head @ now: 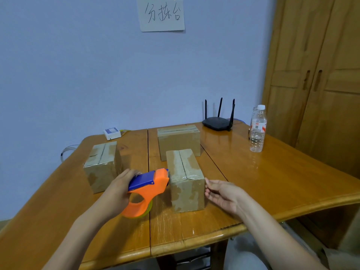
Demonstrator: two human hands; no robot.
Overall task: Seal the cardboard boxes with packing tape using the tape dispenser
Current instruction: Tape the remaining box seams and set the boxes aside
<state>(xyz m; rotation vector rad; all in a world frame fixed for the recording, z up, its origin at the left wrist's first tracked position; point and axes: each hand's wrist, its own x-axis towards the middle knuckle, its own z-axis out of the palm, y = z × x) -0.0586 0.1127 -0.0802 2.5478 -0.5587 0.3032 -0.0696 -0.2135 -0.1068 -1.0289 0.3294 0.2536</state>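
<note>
Pale blue wall backs a glossy wooden surface (pixel 272 182) carrying three cardboard boxes. Take the near box (pixel 185 180) as the landmark: its top seam runs away from the person, and it stands closest to the front edge. Just behind it sits the far box (pixel 178 142); well to its left stands the left box (pixel 102 166). The left hand (pixel 118 193) grips the orange and blue tape dispenser (pixel 146 189), whose nose touches the near box's left upper edge. The right hand (pixel 222 193) hovers just right of that box, fingers relaxed, holding nothing. Beyond it to the right stand a router (pixel 217 123) and a water bottle (pixel 258 129).
</note>
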